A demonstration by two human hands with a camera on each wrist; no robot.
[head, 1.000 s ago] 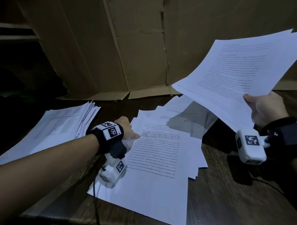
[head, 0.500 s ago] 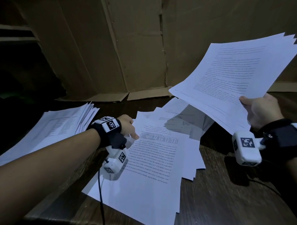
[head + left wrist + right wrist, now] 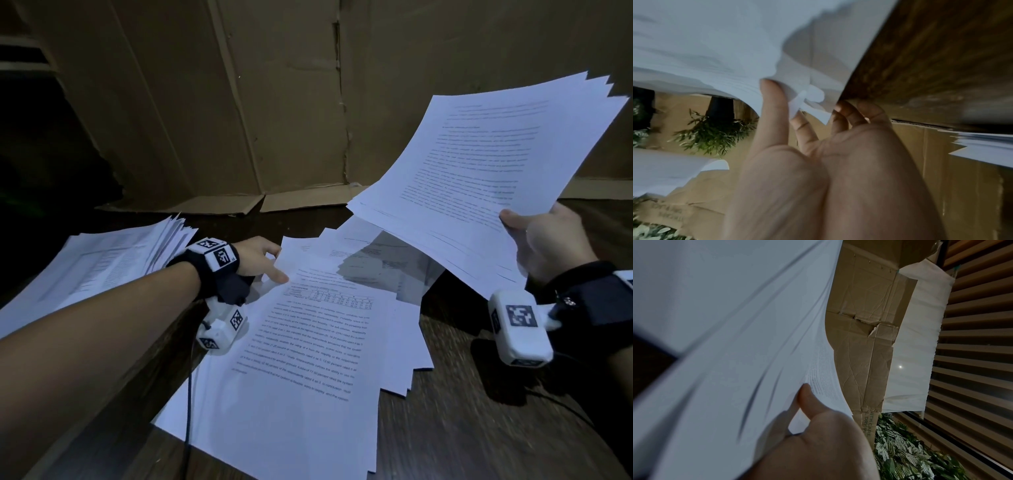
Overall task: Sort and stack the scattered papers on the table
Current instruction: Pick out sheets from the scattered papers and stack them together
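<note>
Above the table (image 3: 479, 428), right hand (image 3: 551, 243) grips raised sheaf (image 3: 479, 164).

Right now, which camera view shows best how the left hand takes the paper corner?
The left wrist view: the left hand pinches the corner of the top sheet between thumb and fingers. The head view shows only the back of the hand at the sheet's edge. The right wrist view shows none.
</note>
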